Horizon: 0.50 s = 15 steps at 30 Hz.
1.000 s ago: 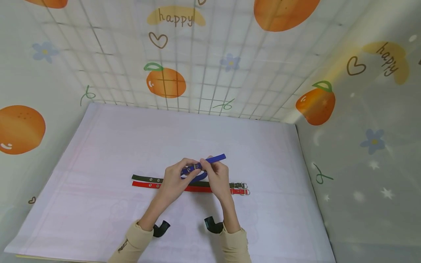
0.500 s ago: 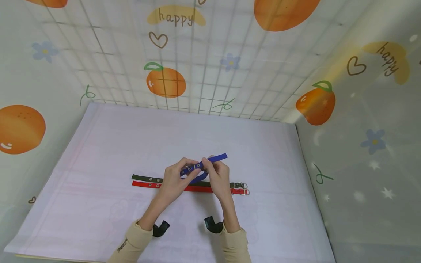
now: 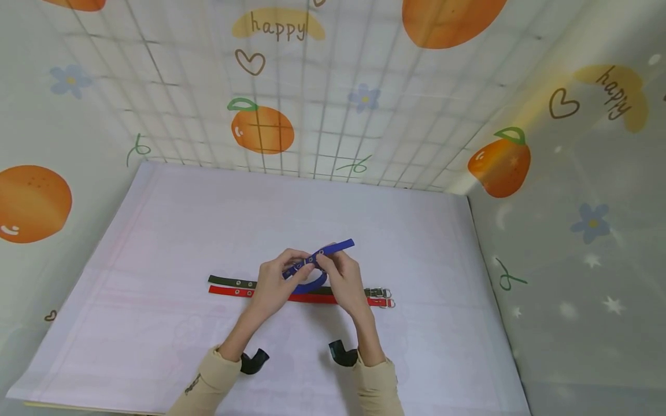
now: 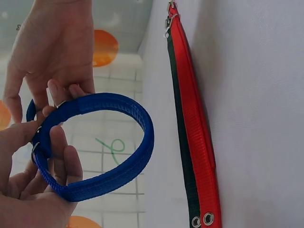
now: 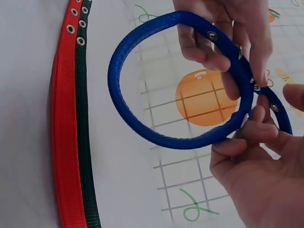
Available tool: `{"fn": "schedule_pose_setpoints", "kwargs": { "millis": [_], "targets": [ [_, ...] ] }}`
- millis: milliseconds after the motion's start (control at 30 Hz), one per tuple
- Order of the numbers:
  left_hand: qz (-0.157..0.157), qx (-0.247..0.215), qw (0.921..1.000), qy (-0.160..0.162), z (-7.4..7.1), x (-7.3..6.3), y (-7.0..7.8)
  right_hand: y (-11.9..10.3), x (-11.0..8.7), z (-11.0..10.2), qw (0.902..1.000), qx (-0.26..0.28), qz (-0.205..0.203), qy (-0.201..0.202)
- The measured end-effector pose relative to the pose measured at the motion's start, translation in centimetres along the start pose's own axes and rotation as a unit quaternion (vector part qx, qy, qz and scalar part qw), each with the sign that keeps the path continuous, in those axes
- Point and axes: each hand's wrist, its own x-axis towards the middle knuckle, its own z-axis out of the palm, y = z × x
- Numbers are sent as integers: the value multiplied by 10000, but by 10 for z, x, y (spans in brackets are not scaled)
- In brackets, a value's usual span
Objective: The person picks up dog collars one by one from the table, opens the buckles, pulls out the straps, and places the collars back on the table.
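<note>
A blue pet collar (image 3: 312,285) with metal eyelets is bent into a ring and held up above the table. My left hand (image 3: 273,283) pinches it near the buckle on the left. On the other side, my right hand (image 3: 346,280) pinches the strap, whose free tail points up to the right. In the left wrist view the collar (image 4: 114,102) forms a round loop, with metal rings by the fingers. The right wrist view shows the collar's (image 5: 114,80) tail passing out beyond the buckle, which fingers partly hide.
Behind the hands, a green collar (image 3: 224,281) and a red collar (image 3: 224,291) lie flat side by side, buckles to the right. They rest on a white-covered table (image 3: 156,231). Patterned sheets (image 3: 322,115) enclose the back and sides.
The right fingers have shifted slightly along the blue strap and its tail has swung a little up and left. The loop beneath looks wider. The left hand has barely moved.
</note>
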Motion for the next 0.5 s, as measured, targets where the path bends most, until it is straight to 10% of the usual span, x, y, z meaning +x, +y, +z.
{"fn": "schedule_pose_setpoints", "kwargs": {
  "millis": [500],
  "targets": [
    [-105,-221,9997,59,2,-1,-2,1,-2,0,9995,-298,-59,-102]
  ]
}}
